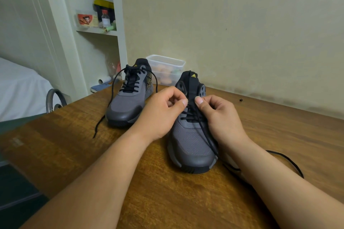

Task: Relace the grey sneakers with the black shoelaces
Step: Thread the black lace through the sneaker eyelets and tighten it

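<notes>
While threading near sneaker on table, pinching lace thumb-to-forefinger with left hand and right hand, other fingers curled. Handles limp and light; best gripped close to stiff tip.

Two bare forearms enter from the lower left and lower right of the frame and converge at centre. Left hand and right hand, fingers curled and thumb tips facing each other, each pinch a thin black shoelace between thumb and forefinger.
</notes>
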Tool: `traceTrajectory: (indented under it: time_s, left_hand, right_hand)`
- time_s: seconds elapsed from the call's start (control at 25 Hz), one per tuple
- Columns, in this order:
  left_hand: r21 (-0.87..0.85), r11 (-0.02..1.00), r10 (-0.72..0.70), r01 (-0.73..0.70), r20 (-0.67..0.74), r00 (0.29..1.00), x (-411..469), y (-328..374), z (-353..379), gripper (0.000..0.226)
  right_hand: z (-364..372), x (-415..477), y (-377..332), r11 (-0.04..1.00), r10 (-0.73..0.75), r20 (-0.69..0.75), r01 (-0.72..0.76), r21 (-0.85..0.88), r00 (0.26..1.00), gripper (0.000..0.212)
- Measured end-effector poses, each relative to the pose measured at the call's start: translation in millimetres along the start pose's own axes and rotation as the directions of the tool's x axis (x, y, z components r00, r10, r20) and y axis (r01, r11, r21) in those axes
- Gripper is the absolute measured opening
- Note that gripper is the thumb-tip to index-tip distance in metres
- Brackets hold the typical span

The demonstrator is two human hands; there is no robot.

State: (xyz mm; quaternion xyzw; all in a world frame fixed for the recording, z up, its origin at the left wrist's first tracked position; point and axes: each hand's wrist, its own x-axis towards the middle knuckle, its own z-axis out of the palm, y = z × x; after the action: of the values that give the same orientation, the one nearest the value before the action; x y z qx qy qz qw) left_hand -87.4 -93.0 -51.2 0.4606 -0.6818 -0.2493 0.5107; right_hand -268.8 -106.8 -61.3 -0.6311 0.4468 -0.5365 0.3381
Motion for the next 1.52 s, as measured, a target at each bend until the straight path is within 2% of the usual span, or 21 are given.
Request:
traceTrajectory:
  time_s: [0.12,0.36,0.48,0.64,0.76,0.84,0.92,0.96,1.0,1.04,1.08,1.16,1.2,1.24,1.28,1.4,1.52]
  left_hand:
    - [-0.046,0.997,-0.055,0.056,0.020,0.998,2,-6,-4,0.013]
    - [-0.086,0.995,-0.033,0.042,0.113,0.993,1,-5,-7,0.010]
    - [-0.139,0.989,-0.030,0.045,0.108,0.994,2,-5,-4,0.007]
    - [-0.086,0.996,0.004,0.007,0.121,0.993,2,-6,-2,0.006]
    - [-0.184,0.981,-0.052,0.069,0.093,0.994,3,-4,3,0.013]
    - [-0.423,0.895,-0.164,0.143,-0.013,0.986,7,-4,3,0.016]
    - [-0.733,0.659,-0.282,0.169,-0.032,0.959,11,-4,-5,0.017]
    - [-0.819,0.549,-0.310,0.169,-0.012,0.951,12,-4,-8,0.019]
    - [-0.847,0.502,-0.329,0.173,-0.002,0.944,12,-4,-10,0.020]
    - [-0.828,0.532,-0.342,0.179,-0.017,0.939,13,-5,-9,0.022]
    - [-0.745,0.642,-0.332,0.182,-0.056,0.942,12,-5,-8,0.024]
    - [-0.353,0.919,-0.226,0.178,-0.098,0.969,7,-3,-4,0.027]
    - [-0.135,0.980,-0.155,0.145,-0.065,0.986,4,-2,-3,0.032]
    - [0.014,0.995,-0.103,0.103,-0.010,0.995,2,-1,-3,0.038]
    - [0.076,0.994,-0.079,0.076,0.037,0.996,1,-1,-4,0.044]
    - [-0.004,0.994,-0.112,0.113,0.094,0.989,3,-5,-13,0.049]
    - [-0.124,0.973,-0.169,0.193,0.181,0.969,1,-4,-14,0.027]
  right_hand:
    - [0,-1,1,0.999,0.034,0.012,-0.034,0.043,0.999,0.029]
    - [2,-2,1,0.996,0.044,0.031,-0.047,0.081,0.999,0.028]
    - [2,-1,1,0.994,0.045,0.033,-0.048,0.095,0.998,0.029]
    - [0,-3,-1,0.995,0.044,0.039,-0.047,0.083,0.998,0.029]
    - [-2,-2,-6,0.998,0.037,0.065,-0.040,0.051,0.997,0.030]
    - [-9,2,-11,0.998,0.047,0.088,-0.050,0.041,0.995,0.026]
    - [-20,6,-18,0.987,0.124,0.150,-0.138,0.087,0.981,0.023]
    - [-26,9,-20,0.981,0.163,0.182,-0.180,0.077,0.970,0.025]
    - [-33,13,-21,0.977,0.192,0.202,-0.206,0.049,0.960,0.030]
    - [-38,16,-20,0.974,0.208,0.210,-0.221,0.040,0.955,0.031]
    - [-40,19,-21,0.972,0.211,0.216,-0.228,0.060,0.953,0.027]
    - [-42,20,-22,0.963,0.196,0.223,-0.230,0.139,0.955,0.014]
    - [-42,20,-22,0.957,0.187,0.224,-0.229,0.177,0.956,0.010]
    - [-41,20,-23,0.953,0.181,0.224,-0.227,0.202,0.958,0.010]
    - [-41,20,-23,0.950,0.177,0.220,-0.225,0.216,0.959,0.012]
    - [-39,21,-20,0.947,0.181,0.205,-0.227,0.229,0.962,0.012]
    - [-38,20,-18,0.946,0.184,0.192,-0.227,0.233,0.964,0.007]
